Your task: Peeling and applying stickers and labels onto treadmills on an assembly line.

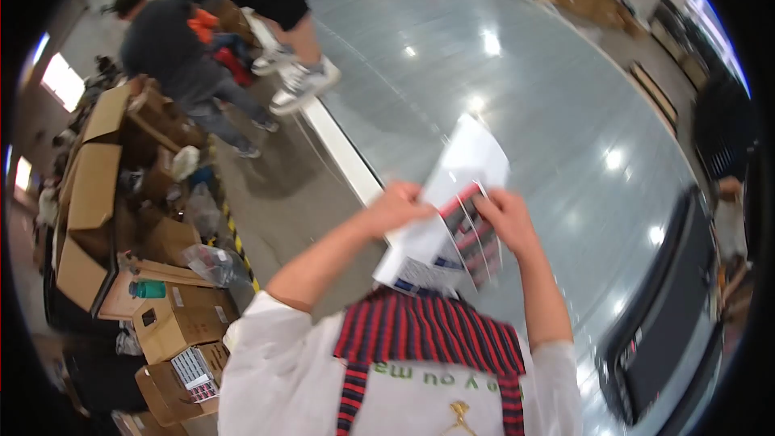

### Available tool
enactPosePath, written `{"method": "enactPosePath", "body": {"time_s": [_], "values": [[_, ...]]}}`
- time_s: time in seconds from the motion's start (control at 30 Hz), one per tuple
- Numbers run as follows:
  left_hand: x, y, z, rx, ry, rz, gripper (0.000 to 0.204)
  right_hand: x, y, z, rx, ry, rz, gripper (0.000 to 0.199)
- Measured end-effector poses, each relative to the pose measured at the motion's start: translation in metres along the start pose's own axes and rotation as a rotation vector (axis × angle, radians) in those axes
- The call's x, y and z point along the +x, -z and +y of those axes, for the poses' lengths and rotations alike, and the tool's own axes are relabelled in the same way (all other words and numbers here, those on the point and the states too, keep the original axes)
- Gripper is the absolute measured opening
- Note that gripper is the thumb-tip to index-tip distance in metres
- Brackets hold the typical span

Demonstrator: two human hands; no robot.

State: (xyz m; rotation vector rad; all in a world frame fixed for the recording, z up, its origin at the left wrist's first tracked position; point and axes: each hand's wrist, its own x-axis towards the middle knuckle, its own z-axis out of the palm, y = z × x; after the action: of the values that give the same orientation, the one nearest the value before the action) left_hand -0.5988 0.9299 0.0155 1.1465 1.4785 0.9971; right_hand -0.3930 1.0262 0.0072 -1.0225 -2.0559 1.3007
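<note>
Here, the left hand and the right hand each have their fingers clamped on a white printed paper packet, raised between them over the near edge of a broad grey table and above a red-and-navy striped garment (draped at the person's chest). To the left, across a grey floor strip, open cardboard boxes crowd together, one bearing a teal bottle, while a crouching person in dark clothes works beside them. Another person's grey sneakers stand on the table's far-left rim.
</note>
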Motion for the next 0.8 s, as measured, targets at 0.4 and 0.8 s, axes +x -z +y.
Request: {"method": "enactPosePath", "body": {"time_s": [0.4,0.8], "values": [[0.0,-0.03,-0.017,0.064,-0.219,0.086,0.026,-0.028,-0.046,0.001,0.087,0.15,0.137,0.01],[-0.01,-0.019,-0.017,0.088,-0.23,-0.039,0.022,-0.035,-0.052,-0.025,0.0,0.191,0.069,0.009]]}}
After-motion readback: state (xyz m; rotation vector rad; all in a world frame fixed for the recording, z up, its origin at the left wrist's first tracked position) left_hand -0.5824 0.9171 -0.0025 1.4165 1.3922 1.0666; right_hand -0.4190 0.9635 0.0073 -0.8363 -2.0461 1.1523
